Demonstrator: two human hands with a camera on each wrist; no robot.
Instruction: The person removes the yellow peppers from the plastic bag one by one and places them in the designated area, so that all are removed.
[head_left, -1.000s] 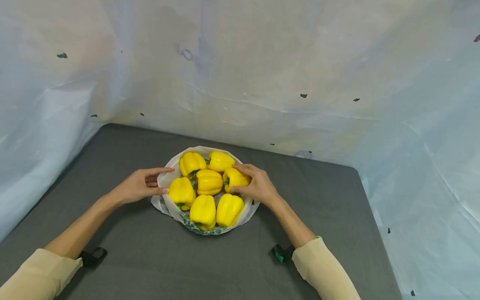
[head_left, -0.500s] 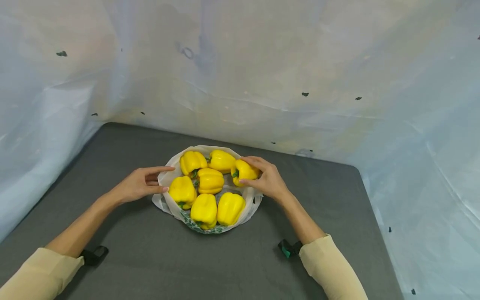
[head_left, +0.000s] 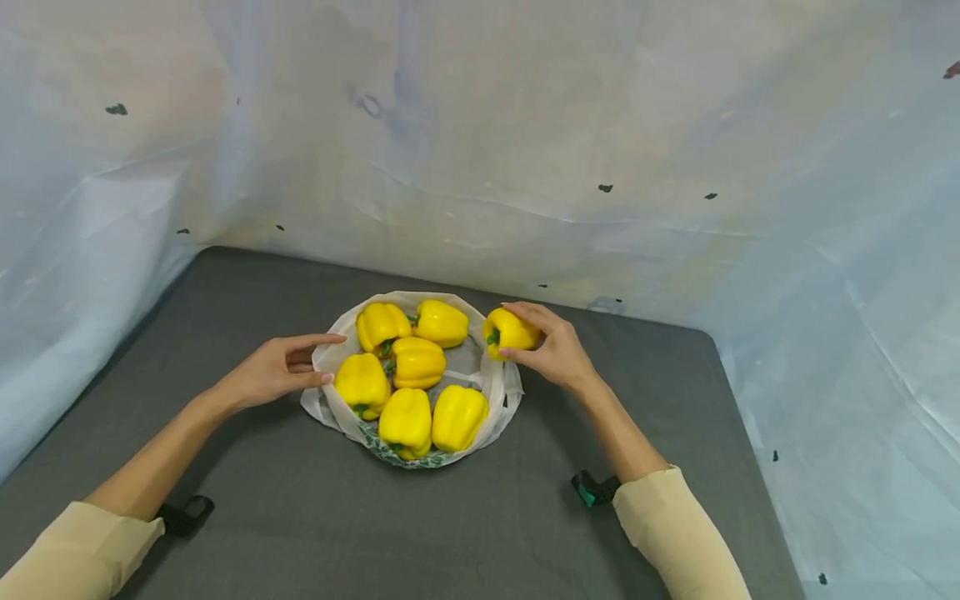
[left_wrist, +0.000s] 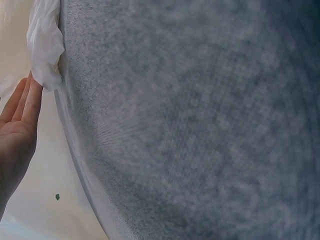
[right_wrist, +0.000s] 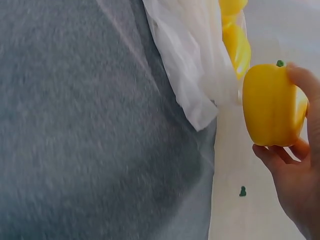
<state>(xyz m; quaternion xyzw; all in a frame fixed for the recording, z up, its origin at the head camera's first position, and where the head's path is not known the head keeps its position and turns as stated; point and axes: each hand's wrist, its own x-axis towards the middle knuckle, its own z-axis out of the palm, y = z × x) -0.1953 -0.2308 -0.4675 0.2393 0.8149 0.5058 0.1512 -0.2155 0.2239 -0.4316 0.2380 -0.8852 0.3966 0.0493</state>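
A white plastic bag [head_left: 491, 379] with a green leaf print stands spread wide on the dark grey table, and several yellow bell peppers [head_left: 418, 363] lie inside it. My right hand [head_left: 558, 350] grips one yellow bell pepper [head_left: 513, 332] between thumb and fingers at the bag's right rim; in the right wrist view this pepper [right_wrist: 272, 105] is held up beside the bag, its green stem showing. At the opposite side, my left hand [head_left: 273, 371] touches the bag's left rim with fairly straight fingers. The left wrist view shows those fingers [left_wrist: 31, 102] against the white plastic [left_wrist: 46, 45].
The dark grey table [head_left: 420, 533] reaches out on all sides of the bag. Behind and at both sides hangs pale plastic sheeting [head_left: 480, 167] with small dark marks. A black strap [head_left: 187, 515] hangs by the left sleeve, another black strap [head_left: 596, 488] by the right.
My right hand has lifted a yellow bell pepper from the bag's right part and carried it right to the rim, baring the spot where it lay. The left hand has stayed at the left rim.
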